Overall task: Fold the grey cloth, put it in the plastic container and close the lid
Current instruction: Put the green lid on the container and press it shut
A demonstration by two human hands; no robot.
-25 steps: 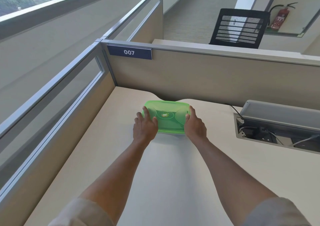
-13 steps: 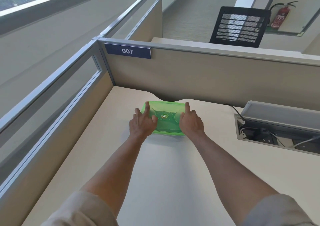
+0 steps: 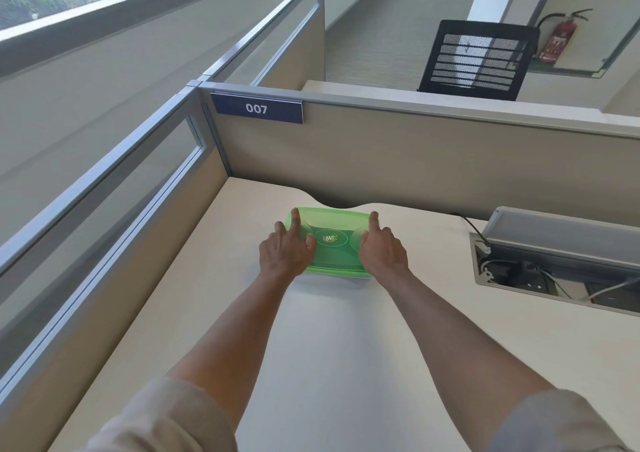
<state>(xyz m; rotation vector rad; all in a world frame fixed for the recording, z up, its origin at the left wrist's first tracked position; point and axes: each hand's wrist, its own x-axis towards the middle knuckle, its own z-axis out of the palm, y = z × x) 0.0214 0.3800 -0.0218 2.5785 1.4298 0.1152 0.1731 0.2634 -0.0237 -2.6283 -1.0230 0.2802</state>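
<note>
A green translucent plastic container (image 3: 332,247) with its lid on lies flat on the cream desk (image 3: 346,347), near the back partition. My left hand (image 3: 287,250) rests on its left end, index finger stretched onto the lid's far left corner. My right hand (image 3: 382,250) lies on the right end, index finger reaching the far right corner. Both hands press on the lid from above. The grey cloth is not visible; the lid hides what is inside.
Beige cubicle partitions (image 3: 415,160) close the desk at the back and left, with a "007" plate (image 3: 257,108). An open cable tray (image 3: 561,271) with wires is set into the desk at right. A black mesh chair (image 3: 474,60) stands beyond the partition.
Both hands have slid from the container's sides onto the lid, index fingers now reaching its far corners. The container has stayed in place.
</note>
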